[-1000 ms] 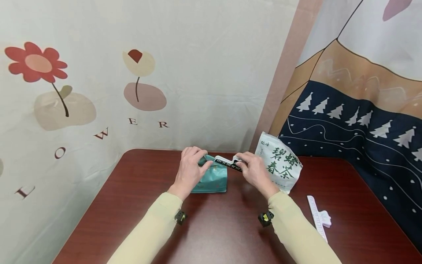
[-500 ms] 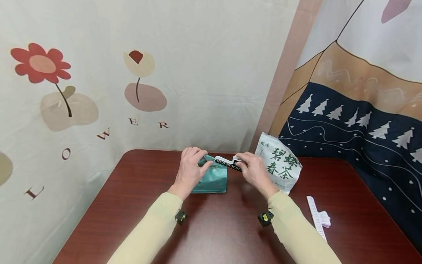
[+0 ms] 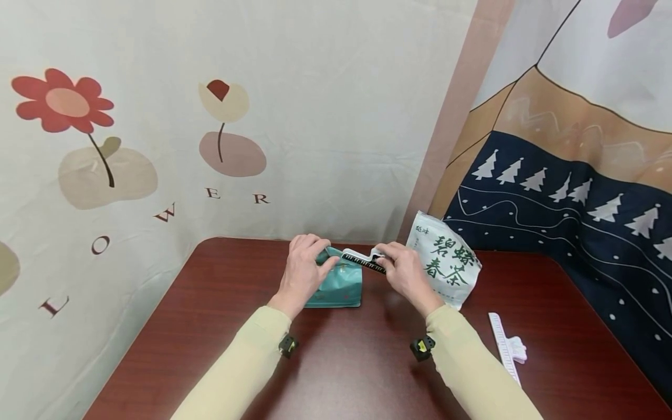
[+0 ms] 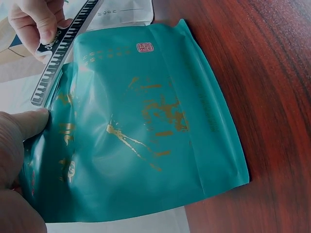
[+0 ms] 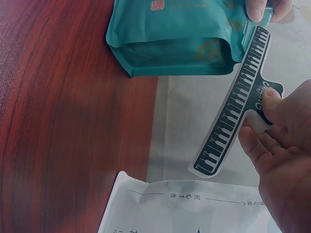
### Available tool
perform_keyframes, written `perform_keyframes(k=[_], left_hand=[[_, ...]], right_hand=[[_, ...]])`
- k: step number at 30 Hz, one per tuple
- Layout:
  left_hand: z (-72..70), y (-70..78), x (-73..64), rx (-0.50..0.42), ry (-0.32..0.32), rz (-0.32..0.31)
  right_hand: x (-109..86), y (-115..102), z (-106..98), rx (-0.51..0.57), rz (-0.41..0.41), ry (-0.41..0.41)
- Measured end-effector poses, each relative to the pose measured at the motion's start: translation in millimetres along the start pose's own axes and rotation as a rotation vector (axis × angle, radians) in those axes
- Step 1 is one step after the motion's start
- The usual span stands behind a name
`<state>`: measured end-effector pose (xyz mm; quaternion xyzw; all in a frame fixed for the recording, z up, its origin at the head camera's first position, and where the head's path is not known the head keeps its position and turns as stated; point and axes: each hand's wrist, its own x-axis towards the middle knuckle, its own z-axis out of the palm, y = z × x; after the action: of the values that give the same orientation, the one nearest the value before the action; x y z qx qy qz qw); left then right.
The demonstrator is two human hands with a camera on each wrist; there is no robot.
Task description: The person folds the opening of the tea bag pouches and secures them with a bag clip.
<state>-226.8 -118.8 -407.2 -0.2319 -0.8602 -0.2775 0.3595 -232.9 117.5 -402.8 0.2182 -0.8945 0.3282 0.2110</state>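
Observation:
A teal foil bag [image 3: 341, 287] with gold print stands on the table, its top folded over. My left hand [image 3: 304, 267] pinches that folded top, thumb on the near side. In my right hand [image 3: 409, 272] is a long black-and-white bag clip [image 5: 233, 109] with a piano-key pattern, pinched by its handle between thumb and fingers. One end of the clip lies at the right part of the bag's top edge, close to the left fingertips; the other end sticks out past the bag. Whether the clip's jaws enclose the fold cannot be made out. My left fingers behind the bag are hidden.
Behind my right hand a white bag [image 3: 446, 256] with green characters leans at the table's back edge. A white clip [image 3: 506, 350] lies on the right of the brown table [image 3: 357, 367]. Printed cloth [image 3: 325, 116] hangs behind the table.

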Motion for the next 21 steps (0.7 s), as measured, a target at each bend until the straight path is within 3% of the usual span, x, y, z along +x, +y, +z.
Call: perform_keyframes(k=[7,21], left_hand=[[3.3,-1.6,-0.5,0.005,0.007,0.019],[2.7,-1.7,0.0,0.009,0.006,0.013]], right_hand=[[2.9,0.4,4.8,-0.016,-0.062,0.047],[8.8,-6.9,9.3,0.031,-0.068,0.053]])
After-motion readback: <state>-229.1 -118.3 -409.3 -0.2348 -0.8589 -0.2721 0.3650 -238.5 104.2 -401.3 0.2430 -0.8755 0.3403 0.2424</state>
